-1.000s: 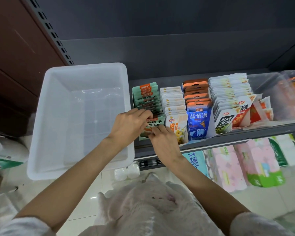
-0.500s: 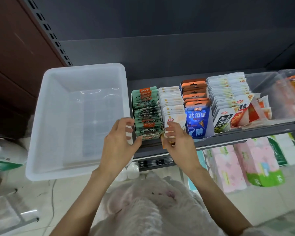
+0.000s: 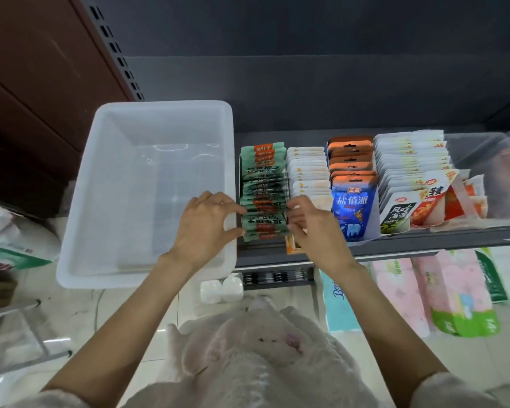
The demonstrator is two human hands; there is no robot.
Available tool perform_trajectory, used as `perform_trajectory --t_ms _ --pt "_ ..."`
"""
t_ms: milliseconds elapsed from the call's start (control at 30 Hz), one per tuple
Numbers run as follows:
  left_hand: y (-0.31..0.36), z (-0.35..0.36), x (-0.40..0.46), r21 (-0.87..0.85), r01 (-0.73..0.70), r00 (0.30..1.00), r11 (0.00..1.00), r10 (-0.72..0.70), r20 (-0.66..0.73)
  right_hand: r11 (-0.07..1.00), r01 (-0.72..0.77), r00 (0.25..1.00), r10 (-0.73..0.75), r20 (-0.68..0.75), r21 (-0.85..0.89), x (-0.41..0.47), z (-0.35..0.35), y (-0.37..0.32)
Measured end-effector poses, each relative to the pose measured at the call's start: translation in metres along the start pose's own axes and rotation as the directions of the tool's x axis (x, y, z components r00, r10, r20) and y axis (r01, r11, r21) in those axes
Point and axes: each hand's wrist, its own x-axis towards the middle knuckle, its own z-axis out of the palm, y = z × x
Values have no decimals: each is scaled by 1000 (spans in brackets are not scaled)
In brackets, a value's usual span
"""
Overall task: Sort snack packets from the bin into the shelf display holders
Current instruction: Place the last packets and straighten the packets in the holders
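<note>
Both hands moved since half a second ago: left hand point(image 3: 202, 228) went from hovering at the bin point(image 3: 106, 160) wall to the left edge of the green packets point(image 3: 264, 195), right hand point(image 3: 312, 228) slid in from the cream row to their right edge. A second back they were pushing a packet into the front of that row.

Now: my fingers on both sides are curled and pinching the front few green packets between them, squaring the stack in its holder on the shelf point(image 3: 395, 245). One orange packet point(image 3: 292, 245) pokes out low at the shelf edge under my right hand; can't tell if it's held or just lying there.

Bin looks empty, so judging by that the sort is nearly done, this is tidy-up. Cream packets point(image 3: 308, 172), blue packets point(image 3: 352, 201) and white packets point(image 3: 409, 160) stand in their own rows to the right.

Risk: front green ones tipping forward off the edge when I release.
</note>
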Motion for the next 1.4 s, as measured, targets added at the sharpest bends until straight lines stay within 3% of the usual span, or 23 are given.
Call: perform_trajectory --t_ms 100,300,433,500,633,767,833,933,1067,1133,1267,1333,1400 --pt "4 0 2 71 -30 999 997 29 23 998 62 988 -58 146 -23 4 -4 -3" --pt "8 6 6 174 -85 993 981 98 -72 890 222 964 -140 226 -398 12 -15 -16" --pt "9 12 7 249 -128 982 960 158 -101 643 294 955 -230 188 -708 17 -9 -20" --pt "8 13 7 259 -149 981 954 176 -85 587 287 954 -248 170 -757 22 -5 -19" --pt "8 7 8 299 -175 981 938 193 -33 657 296 939 -332 87 -693 30 1 -13" --pt "14 7 14 304 -159 976 939 197 -96 773 256 959 -276 57 -581 33 4 -12" --pt "12 4 19 198 -161 958 967 202 -203 861 192 980 -197 40 -471 34 0 -12" --pt "10 -6 30 -31 -131 935 991 114 -336 969 171 960 -205 -192 -177 30 -10 -12" --pt "11 -9 33 -161 -105 957 981 55 -284 976 213 912 -213 -351 -41 18 -22 -13" --pt "10 -5 27 -181 -123 971 976 80 -226 971 237 921 -238 -310 -43 15 -26 -14" --pt "10 4 11 -267 -64 980 961 11 -197 983 126 991 -131 -30 -136 14 -20 -16" --pt "12 6 2 -336 2 978 942 -71 -194 989 73 997 -77 -27 -127 9 -12 -16" --pt "18 7 -7 -446 74 967 892 -173 -186 998 55 989 -60 -132 -39 -1 -7 -18"
